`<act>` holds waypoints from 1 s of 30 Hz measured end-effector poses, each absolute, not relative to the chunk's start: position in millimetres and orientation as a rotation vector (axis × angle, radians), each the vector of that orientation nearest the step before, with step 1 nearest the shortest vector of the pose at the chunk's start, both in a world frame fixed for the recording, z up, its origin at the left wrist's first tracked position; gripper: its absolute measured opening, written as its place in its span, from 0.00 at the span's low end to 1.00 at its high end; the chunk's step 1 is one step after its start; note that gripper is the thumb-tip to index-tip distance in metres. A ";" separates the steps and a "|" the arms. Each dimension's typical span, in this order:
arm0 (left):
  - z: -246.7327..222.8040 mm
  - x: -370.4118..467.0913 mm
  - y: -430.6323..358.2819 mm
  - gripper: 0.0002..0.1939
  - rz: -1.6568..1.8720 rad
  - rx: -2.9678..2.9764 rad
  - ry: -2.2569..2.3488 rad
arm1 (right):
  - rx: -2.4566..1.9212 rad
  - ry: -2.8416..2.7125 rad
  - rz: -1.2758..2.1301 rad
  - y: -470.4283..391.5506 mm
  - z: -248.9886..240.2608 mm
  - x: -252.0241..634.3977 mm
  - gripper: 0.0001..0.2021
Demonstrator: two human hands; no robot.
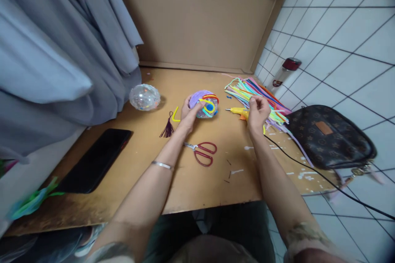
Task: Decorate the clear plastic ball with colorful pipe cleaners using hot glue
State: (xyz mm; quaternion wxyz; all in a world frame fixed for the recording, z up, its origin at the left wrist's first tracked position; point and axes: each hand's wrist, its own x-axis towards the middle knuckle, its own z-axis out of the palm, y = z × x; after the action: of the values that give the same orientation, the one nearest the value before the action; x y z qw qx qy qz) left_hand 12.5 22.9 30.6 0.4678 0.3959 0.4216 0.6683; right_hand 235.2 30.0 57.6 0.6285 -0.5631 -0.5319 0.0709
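Observation:
My left hand [189,114] is closed around a clear ball [202,111] partly covered with pipe cleaners. Purple coils cover its upper left, with red, yellow and turquoise loops and a blue round spot on the near side. My right hand [258,114] is closed, thumb and fingertips pinched together; what they hold, if anything, I cannot make out. It hides part of a yellow glue gun [237,111], whose nozzle points left toward the ball. Below the ball lie scissors [205,153] with red handles. Left of my wrist are a bent yellow pipe cleaner [175,116] and a dark tassel [168,127].
A second clear ball [145,97] sits at the left by a grey curtain [101,49]. A black phone [97,160] lies nearer. At the right are a pipe cleaner pile [247,88], a bottle [282,74], a brown bag [331,137] and a black cable [296,160]. Cardboard [197,16] stands behind.

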 end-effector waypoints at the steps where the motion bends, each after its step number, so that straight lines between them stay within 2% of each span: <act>1: 29.7 11.6 23.4 0.38 1.666 1.026 1.109 | -1.434 -1.218 0.077 29.3 60.7 241.9 0.13; 4: 29.1 10.1 22.5 0.41 1.648 1.160 1.260 | -1.925 -1.366 -0.106 22.4 65.7 249.0 0.16; 6: 29.6 10.3 20.4 0.42 1.616 1.216 1.300 | -2.205 -1.501 -0.122 17.9 64.7 244.8 0.22; 10: 31.0 12.3 16.0 0.42 1.546 1.313 1.294 | -2.463 -1.590 -0.039 17.0 56.9 237.3 0.30; 15: 32.6 14.0 11.1 0.44 1.443 1.378 1.234 | -2.395 -1.588 -0.033 24.5 47.7 243.4 0.32; 21: 32.9 13.0 7.0 0.44 1.409 1.406 1.204 | -2.256 -1.494 -0.072 26.4 40.5 243.0 0.27; 30: 24.3 13.1 13.5 0.45 1.434 1.359 1.174 | -1.983 -1.332 -0.025 21.0 60.5 236.1 0.25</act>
State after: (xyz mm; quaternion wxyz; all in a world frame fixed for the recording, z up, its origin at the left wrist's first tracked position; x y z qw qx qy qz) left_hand 13.1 13.5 24.3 0.4093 0.5395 0.4659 0.5695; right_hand 236.1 21.0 60.5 0.3674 -0.7721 -0.5185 -0.0096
